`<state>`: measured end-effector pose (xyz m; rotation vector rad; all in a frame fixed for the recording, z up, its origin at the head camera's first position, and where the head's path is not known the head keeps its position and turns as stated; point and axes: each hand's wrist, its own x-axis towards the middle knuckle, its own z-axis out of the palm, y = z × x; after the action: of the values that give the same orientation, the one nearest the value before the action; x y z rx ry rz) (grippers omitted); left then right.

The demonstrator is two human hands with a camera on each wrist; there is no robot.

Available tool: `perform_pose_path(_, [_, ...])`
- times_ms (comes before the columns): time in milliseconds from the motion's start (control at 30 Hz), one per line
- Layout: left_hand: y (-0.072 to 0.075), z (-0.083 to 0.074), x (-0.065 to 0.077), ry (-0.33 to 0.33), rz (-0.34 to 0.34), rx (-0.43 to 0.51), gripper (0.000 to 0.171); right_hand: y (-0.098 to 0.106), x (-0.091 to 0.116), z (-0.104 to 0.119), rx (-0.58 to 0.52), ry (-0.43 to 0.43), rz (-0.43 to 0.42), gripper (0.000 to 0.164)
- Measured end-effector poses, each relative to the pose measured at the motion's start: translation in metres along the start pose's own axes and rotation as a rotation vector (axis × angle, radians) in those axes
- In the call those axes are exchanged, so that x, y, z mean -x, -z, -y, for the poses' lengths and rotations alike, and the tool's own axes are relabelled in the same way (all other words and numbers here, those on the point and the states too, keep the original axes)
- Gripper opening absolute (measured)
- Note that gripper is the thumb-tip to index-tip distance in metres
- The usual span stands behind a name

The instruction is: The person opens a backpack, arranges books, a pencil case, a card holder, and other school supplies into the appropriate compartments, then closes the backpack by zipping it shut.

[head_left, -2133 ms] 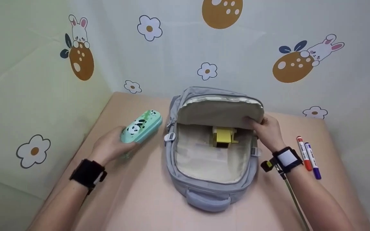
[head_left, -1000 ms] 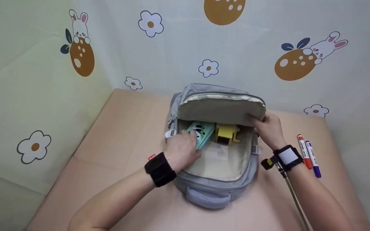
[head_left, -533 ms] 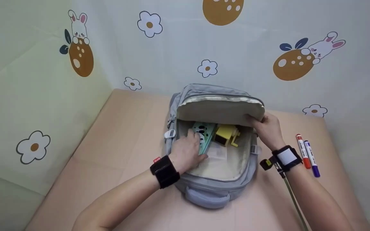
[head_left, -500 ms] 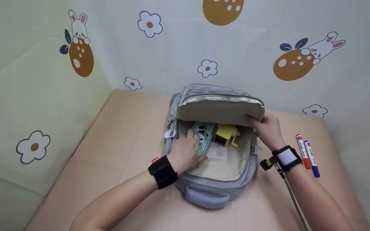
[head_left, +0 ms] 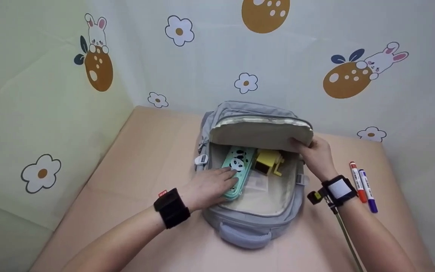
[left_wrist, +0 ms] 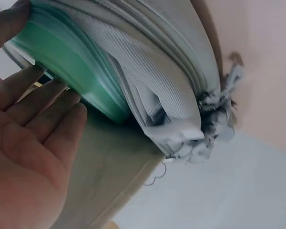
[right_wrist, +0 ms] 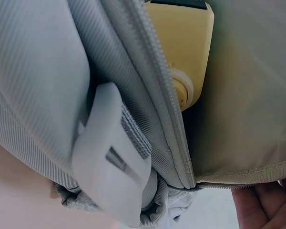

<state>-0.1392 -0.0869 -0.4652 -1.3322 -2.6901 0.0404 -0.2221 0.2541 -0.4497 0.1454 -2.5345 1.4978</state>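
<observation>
A grey backpack (head_left: 246, 236) lies on the table, its main compartment unzipped. My right hand (head_left: 317, 155) pinches the edge of its lifted flap (head_left: 255, 134), fingers below and thumb on the inner lining. Inside, on the left, is a mint-green pencil case (head_left: 237, 164) with panda pictures. My left hand (head_left: 208, 189) rests on the near part of the case with its fingers extended; in the left wrist view the fingers lie over the green case (left_wrist: 81, 71). A yellow hand-crank pencil sharpener (head_left: 268, 161) sits right of the case, its crank to the right; the right wrist view shows its yellow body (right_wrist: 186, 43).
A red marker (head_left: 358, 182) and a blue-purple marker (head_left: 368, 190) lie on the table right of the backpack, near my right wrist. A cable runs from that wrist toward me. Patterned cloth walls (head_left: 202, 68) stand behind and to the left.
My left hand carried the pencil case from the table into the backpack, set it beside the sharpener, and drew back toward its near end. The sharpener turned slightly. My right hand kept holding the flap.
</observation>
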Motion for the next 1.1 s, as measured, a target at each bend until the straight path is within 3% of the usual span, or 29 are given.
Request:
perform_pose_path(300, [-0.011,0.005,-0.024,0.076,-0.065,0.046,0.059,0.002,0.005,0.003,0.044,0.034,0.000,0.041])
perform_pose_path(467, [-0.022,0.016,-0.036,0.089,-0.147,0.062,0.058,0.002,0.007,0.004,0.065,0.060,-0.001,0.039])
perform_pose_path(600, [-0.026,0.022,-0.037,0.089,-0.190,0.140,0.060,0.003,0.008,0.004,0.060,0.063,0.010,0.038])
perform_pose_path(700, [-0.022,0.024,-0.030,0.165,-0.215,0.246,0.049,0.002,0.008,0.003,0.065,0.055,0.019,0.040])
perform_pose_path(800, [-0.012,0.030,-0.017,0.300,-0.342,0.398,0.030,0.001,0.009,0.003,0.073,0.051,0.021,0.043])
perform_pose_path(900, [0.000,0.042,-0.005,0.407,-0.546,0.553,0.022,0.001,0.010,0.004,0.077,0.058,0.020,0.043])
perform_pose_path(1000, [0.015,0.051,0.000,0.423,-0.700,0.618,0.039,0.001,0.010,0.005,0.083,0.076,0.011,0.041])
perform_pose_path(1100, [0.030,0.053,-0.001,0.378,-0.771,0.621,0.064,0.000,0.010,0.006,0.084,0.102,0.015,0.039])
